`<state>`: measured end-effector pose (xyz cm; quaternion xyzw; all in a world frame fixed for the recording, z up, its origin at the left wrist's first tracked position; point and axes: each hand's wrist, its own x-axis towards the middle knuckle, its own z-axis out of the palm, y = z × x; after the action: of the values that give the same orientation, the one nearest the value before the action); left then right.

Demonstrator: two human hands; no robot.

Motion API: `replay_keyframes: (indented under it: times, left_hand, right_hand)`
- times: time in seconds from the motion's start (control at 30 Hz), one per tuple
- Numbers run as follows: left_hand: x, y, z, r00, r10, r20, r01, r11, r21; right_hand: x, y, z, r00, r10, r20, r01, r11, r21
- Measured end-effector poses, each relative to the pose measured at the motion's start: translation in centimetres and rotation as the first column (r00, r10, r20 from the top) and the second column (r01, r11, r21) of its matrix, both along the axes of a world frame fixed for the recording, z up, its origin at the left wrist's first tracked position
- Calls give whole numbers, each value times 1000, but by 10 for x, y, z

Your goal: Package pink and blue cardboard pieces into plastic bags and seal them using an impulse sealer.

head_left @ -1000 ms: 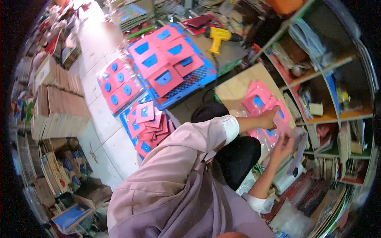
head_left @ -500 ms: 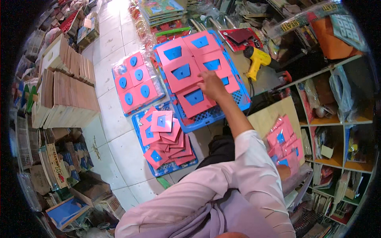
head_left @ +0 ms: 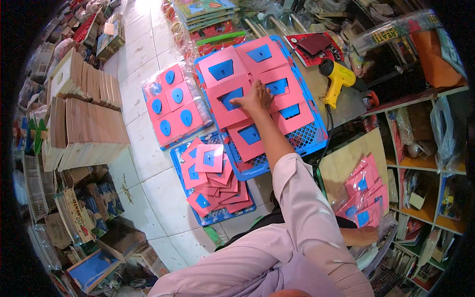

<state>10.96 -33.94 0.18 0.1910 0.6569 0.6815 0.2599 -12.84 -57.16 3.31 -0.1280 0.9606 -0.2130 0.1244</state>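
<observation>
My right hand (head_left: pixel 256 100) reaches over a blue lattice crate (head_left: pixel 299 129), fingers and thumb apart. It lies over the pink squares at the crate's middle; the thumb is at the edge of a blue trapezoid (head_left: pixel 230 98) set in one pink square (head_left: pixel 217 116). Several such squares with blue trapezoids cover the crate. My left forearm passes under the right sleeve, and my left hand (head_left: pixel 367 236) is at the right, below a clear plastic bag of pink squares (head_left: pixel 363 190). Its fingers cannot be made out.
Left of the crate, one tray holds pink squares with rounded blue shapes (head_left: pixel 186 118); another has a loose pile of pink squares (head_left: pixel 217 185). A yellow heat gun (head_left: pixel 337 81) with a cord lies at the right. Wooden boards (head_left: pixel 84 131) stand stacked at left; shelves (head_left: pixel 420 166) line the right.
My right hand has moved left across the pink squares, toward the left column. My left hand shows more fully and sits lower, beyond the right sleeve. The whole view has shifted slightly.
</observation>
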Motion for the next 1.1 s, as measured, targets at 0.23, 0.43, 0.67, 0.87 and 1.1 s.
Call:
replay_keyframes:
  times: [0.23, 0.43, 0.67, 0.87, 1.1]
  left_hand:
    - [-6, 3, 2, 1000, -1, -12, 1, 1000, -13]
    - [-4, 4, 8, 999, -20, -49, 19, 999, -27]
    - [0, 0, 9, 999, -29, -45, 27, 999, -43]
    - [0, -2, 8, 999, -29, -44, 27, 999, -38]
    - [-3, 0, 8, 997, -36, -68, 33, 999, -41]
  right_hand:
    - [-10, -1, -11, 992, 24, 127, 8, 969, -245]
    - [5, 2, 0, 973, 7, -231, -46, 985, -165]
    - [2, -12, -6, 794, 509, -331, -497, 858, 127]
    - [-16, -14, 0, 857, 515, -22, -502, 842, 198]
    - [-23, -14, 20, 859, 497, 123, -509, 856, 91]
